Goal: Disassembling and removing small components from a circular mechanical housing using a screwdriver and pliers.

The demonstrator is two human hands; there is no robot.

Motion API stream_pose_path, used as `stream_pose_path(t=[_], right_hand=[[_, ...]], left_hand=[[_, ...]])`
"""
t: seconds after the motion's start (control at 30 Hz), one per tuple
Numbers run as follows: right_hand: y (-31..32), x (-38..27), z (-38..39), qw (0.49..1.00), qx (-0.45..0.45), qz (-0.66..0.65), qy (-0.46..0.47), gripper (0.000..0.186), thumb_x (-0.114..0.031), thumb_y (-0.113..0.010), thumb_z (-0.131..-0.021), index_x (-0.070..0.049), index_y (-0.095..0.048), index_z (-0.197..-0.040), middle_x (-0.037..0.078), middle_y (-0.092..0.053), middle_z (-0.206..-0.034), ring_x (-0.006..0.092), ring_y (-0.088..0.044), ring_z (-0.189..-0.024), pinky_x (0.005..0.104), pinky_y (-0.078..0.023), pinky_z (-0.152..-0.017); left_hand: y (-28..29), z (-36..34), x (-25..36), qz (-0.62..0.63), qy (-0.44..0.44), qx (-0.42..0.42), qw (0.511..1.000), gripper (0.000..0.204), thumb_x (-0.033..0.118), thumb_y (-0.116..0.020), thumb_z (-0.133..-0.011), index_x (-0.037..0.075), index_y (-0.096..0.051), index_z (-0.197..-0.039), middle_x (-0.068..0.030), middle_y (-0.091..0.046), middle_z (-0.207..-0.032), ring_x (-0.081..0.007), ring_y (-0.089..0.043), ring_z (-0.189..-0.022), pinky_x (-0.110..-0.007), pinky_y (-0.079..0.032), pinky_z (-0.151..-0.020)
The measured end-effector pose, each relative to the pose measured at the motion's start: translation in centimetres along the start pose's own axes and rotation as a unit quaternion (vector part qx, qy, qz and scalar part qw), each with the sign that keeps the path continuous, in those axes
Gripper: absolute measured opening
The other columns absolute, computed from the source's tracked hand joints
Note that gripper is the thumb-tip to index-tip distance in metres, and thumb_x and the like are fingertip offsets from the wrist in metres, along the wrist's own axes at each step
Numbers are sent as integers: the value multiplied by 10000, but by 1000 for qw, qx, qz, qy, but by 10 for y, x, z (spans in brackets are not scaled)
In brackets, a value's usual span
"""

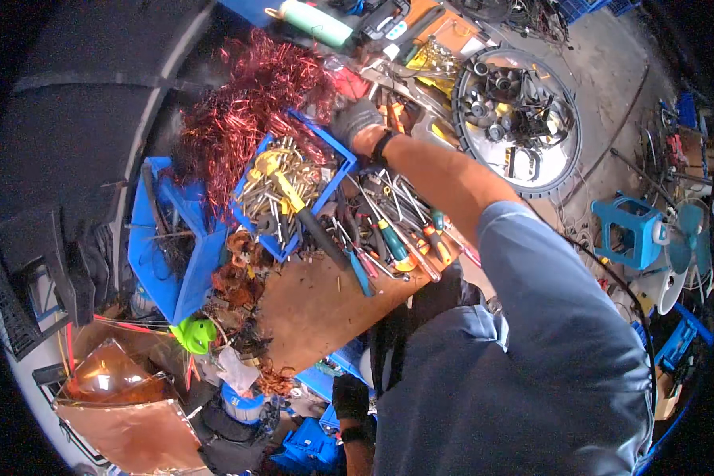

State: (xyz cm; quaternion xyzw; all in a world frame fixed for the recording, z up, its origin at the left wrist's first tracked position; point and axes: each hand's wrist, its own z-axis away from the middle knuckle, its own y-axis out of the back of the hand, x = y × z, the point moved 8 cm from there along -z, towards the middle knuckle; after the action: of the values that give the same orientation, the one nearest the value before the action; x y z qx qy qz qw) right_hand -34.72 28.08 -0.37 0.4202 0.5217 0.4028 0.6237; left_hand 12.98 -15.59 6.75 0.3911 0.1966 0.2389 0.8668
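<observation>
My right hand (355,124), in a grey glove, reaches forward over the bench (325,305), beside red wire tangles (262,103) and orange-handled tools (397,115); its fingertips are hard to make out. Below it sit a blue bin (284,252) of brass-coloured pieces and a yellow-headed tool with a dark handle (309,218), next to loose screwdrivers and pliers (393,242). My left hand (349,397), in a black glove, hangs low by the bench's near edge; I cannot see what its fingers do.
At the right stand a round tub (559,111) of black parts, a blue stool (627,230) and a fan (686,238). An angled blue bin (147,262) and a green object (194,335) are at left. Copper sheets (127,432) lie lower left.
</observation>
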Motion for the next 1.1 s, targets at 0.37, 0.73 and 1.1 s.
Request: stream_pose_path(t=[0.37,0.73,1.1], right_hand=[[66,50,28,935,40,-325,136,331,-221,-702,-890,-71,-669,-1183,152,-719,-1079,256,-681,-1037,372,-524,-920],[41,42,227,771,135,-609,-128,157,-167,-592,-994,-23,-647,-1022,72,-636,-868,126,-553,-793,324,-503,-720],[-16,-45,339,821,28,-570,-17,116,-147,-686,-893,-100,-655,-995,131,-681,-927,339,-670,-861,409,-536,-748]], left_hand=[[-5,-4,5,-5,27,-50,998,116,147,-619,-808,91,-716,-775,-123,-669,-835,-272,-656,-865,-423,-494,-786],[21,-53,-25,-75,-61,-118,988,154,197,-617,-877,122,-748,-848,-98,-713,-931,-275,-673,-949,-454,-490,-904],[31,-108,-104,336,72,41,938,198,91,-607,-844,9,-614,-1023,-103,-599,-780,-301,-605,-770,-402,-510,-748]])
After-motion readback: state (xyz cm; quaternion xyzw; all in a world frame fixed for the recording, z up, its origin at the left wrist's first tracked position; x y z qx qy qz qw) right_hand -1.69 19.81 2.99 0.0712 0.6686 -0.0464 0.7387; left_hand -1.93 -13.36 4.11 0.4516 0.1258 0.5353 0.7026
